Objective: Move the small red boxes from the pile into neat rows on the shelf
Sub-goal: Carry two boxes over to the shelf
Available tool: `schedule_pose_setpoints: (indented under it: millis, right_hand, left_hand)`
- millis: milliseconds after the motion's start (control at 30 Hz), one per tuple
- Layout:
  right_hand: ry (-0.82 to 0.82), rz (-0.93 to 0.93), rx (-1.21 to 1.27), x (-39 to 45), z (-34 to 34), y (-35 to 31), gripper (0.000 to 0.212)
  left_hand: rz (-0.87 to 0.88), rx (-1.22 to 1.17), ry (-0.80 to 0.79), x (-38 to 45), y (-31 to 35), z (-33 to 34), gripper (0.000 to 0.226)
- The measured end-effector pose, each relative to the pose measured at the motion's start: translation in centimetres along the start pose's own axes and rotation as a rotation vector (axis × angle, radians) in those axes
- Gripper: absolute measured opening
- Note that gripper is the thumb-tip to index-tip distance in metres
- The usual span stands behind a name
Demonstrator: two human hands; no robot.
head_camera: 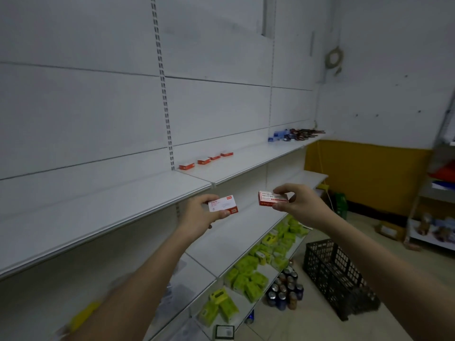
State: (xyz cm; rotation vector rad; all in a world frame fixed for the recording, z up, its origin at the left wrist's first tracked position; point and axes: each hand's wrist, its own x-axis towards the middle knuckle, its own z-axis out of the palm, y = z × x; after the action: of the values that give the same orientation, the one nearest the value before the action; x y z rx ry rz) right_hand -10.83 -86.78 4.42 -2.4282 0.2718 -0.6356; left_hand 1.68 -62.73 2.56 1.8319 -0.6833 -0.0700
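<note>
Head view, hands point(199, 215) partly hiding boxes point(223, 204)

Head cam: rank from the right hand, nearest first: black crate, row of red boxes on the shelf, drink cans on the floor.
From the right hand:
1. Row of red boxes, up and left on the shelf.
2. Black crate, below on the floor.
3. Drink cans, low, left of the crate.
Items 2 and 3 are close; depth is uncertain.

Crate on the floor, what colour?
Black, a lattice-sided crate; seen in the head view.
</note>
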Motion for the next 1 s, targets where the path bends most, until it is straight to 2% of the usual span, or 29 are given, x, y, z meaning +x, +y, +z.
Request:
schedule_pose_setpoints:
  millis: [233, 500, 833, 1000]
  right_hand:
    - [0.007, 0.014, -0.054, 11.0, -0.2, 5.4, 0.041]
    - [-0.059, 0.012, 0.006, 21.8, 3.1, 10.1, 0.037]
    - [-0.22, -0.192, 0.117, 37.3, 11.5, 14.7, 0.038]
    - [-0.332, -0.36, 0.089, 44.7, 12.0, 17.0, 0.037]
  left_hand:
    - [0.026, -0.02, 0.003, 12.2, -2.0, 4.0, 0.048]
    - [-0.027, 0.04, 0.045, 22.2, -5.0, 4.1, 0.049]
    - [-0.146, 0.188, 0.333, 31.2, -9.5, 3.9, 0.052]
    - [-0.207, 0.334, 0.524, 35.4, -10.4, 4.8, 0.055]
